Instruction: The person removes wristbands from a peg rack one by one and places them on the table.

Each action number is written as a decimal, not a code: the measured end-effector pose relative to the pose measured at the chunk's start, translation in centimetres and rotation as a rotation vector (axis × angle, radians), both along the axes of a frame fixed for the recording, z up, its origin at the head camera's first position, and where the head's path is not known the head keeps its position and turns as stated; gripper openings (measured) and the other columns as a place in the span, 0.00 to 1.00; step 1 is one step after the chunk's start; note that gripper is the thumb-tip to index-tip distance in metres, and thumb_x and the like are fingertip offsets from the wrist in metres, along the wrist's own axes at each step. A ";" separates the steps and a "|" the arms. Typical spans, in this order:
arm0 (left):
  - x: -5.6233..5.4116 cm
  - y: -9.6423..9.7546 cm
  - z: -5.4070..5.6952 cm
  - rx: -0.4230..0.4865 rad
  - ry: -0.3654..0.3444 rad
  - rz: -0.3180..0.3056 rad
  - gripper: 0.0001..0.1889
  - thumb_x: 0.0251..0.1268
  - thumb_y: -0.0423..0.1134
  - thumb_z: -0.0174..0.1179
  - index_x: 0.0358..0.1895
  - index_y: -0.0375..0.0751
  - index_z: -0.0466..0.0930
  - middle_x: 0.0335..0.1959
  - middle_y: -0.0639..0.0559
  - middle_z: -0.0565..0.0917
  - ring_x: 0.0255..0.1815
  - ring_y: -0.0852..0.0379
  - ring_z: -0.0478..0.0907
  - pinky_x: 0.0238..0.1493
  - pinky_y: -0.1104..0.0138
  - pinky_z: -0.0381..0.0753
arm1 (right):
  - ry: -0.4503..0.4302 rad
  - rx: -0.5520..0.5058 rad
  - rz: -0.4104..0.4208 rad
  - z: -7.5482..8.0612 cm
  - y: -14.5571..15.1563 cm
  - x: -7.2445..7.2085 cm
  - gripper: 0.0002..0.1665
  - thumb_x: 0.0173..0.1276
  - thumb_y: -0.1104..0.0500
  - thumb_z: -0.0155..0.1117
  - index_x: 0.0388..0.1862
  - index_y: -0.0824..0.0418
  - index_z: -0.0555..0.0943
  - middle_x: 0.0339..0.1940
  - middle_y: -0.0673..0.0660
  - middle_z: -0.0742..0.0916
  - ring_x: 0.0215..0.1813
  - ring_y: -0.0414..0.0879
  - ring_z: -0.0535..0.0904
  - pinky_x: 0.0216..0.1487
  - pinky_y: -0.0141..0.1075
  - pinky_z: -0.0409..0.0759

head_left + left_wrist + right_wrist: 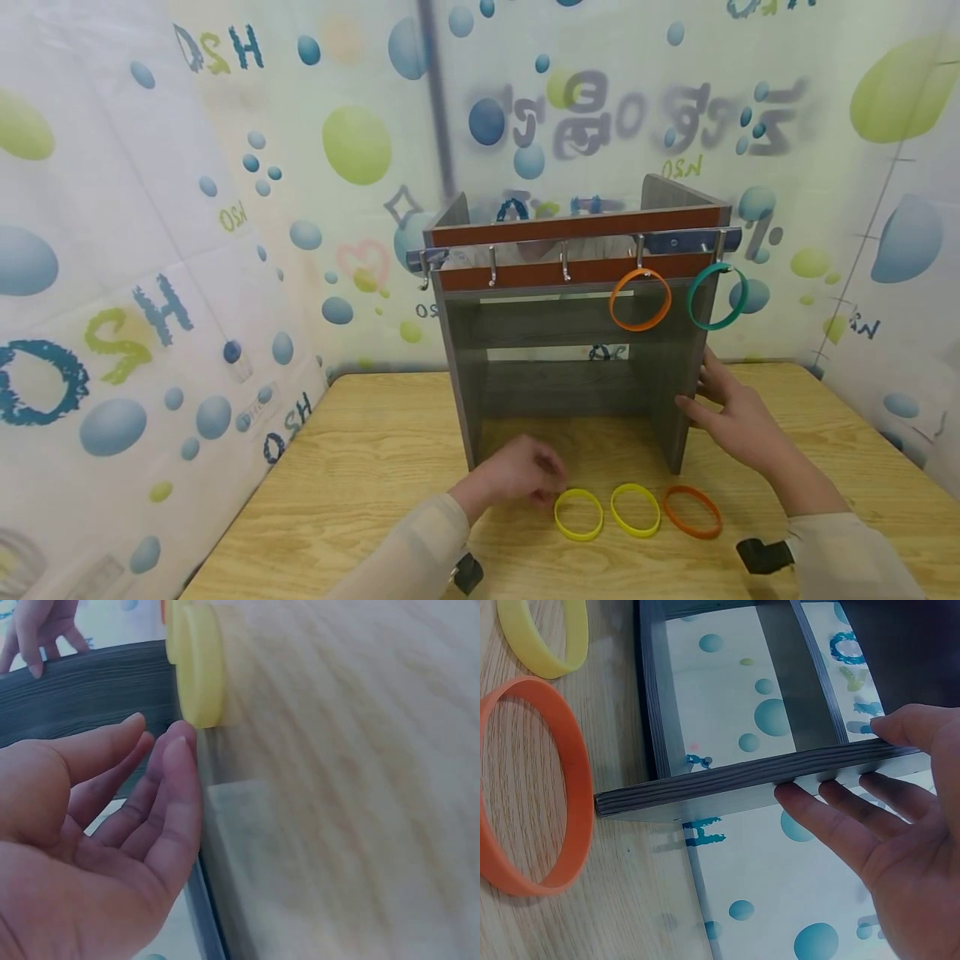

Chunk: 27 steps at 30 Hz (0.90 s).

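Note:
My left hand (521,471) hovers just beside the left yellow silicone wristband (579,537). Its fingers are loosely bent, thumb and fingertips apart, and the left wrist view shows the fingertips close to the yellow band (202,671) with nothing between them. My right hand (738,417) grips the right side panel of a grey wooden shelf (555,322), thumb at the front edge and fingers on the outer face. Farther right on the table lie a second yellow wristband (639,533) and an orange wristband (574,765). An orange wristband (637,328) and a teal wristband (716,326) hang from hooks.
A metal hook rail (682,242) runs across the shelf's upper front, with bare hooks toward the left. The shelf stands upright on a wood-grain table (360,467). A patterned curtain (352,242) encloses the back and sides.

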<state>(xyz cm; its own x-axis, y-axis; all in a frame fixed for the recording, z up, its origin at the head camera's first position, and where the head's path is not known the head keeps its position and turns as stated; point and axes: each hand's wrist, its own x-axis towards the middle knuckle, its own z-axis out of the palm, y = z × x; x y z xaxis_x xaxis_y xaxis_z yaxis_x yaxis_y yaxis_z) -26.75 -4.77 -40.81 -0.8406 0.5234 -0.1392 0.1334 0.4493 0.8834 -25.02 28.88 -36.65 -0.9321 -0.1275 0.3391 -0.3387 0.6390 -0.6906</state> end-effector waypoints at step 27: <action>-0.7 8.4 10.8 0.742 0.133 0.126 0.16 0.76 0.38 0.67 0.63 0.49 0.85 0.56 0.39 0.91 0.34 0.61 0.89 0.38 0.66 0.93 | -0.007 -0.009 0.001 0.0 0.2 0.1 0.56 0.83 0.52 0.62 0.91 0.45 0.34 0.80 0.81 0.67 0.76 0.80 0.69 0.52 0.54 0.92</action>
